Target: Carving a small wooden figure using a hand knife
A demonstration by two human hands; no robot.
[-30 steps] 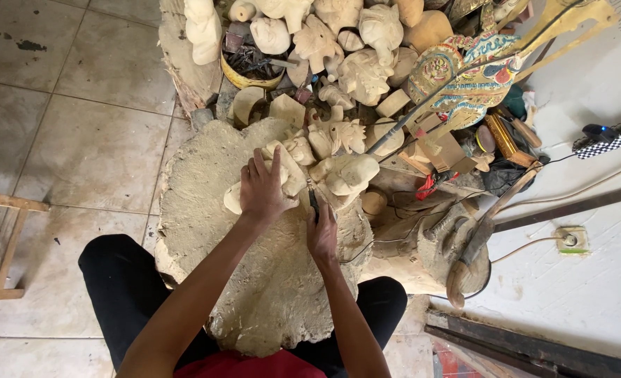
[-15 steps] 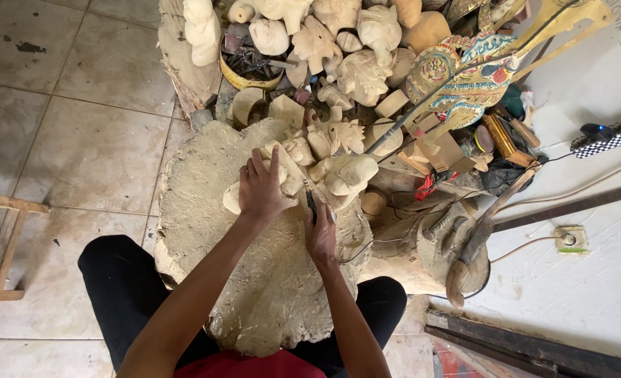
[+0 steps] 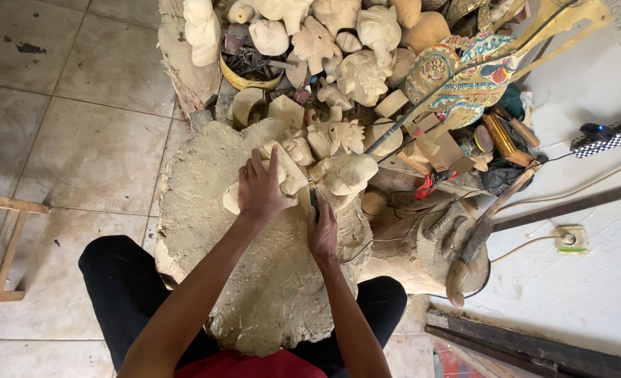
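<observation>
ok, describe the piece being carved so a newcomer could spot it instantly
Start at the big rough wooden slab lying across the seated person's lap. At its far edge, the left hand presses down on a pale unpainted wood carving, while the right hand holds a dark-handled tool against it. Unlike the similar pale carvings heaped beyond, it alone lies under a hand.

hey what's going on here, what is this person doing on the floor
A seated person steadies a pale carved wooden piece with the left hand on a big rough wooden stump. The right hand grips a dark-handled carving tool beside it. More unpainted wooden carvings are heaped beyond the stump.
</observation>
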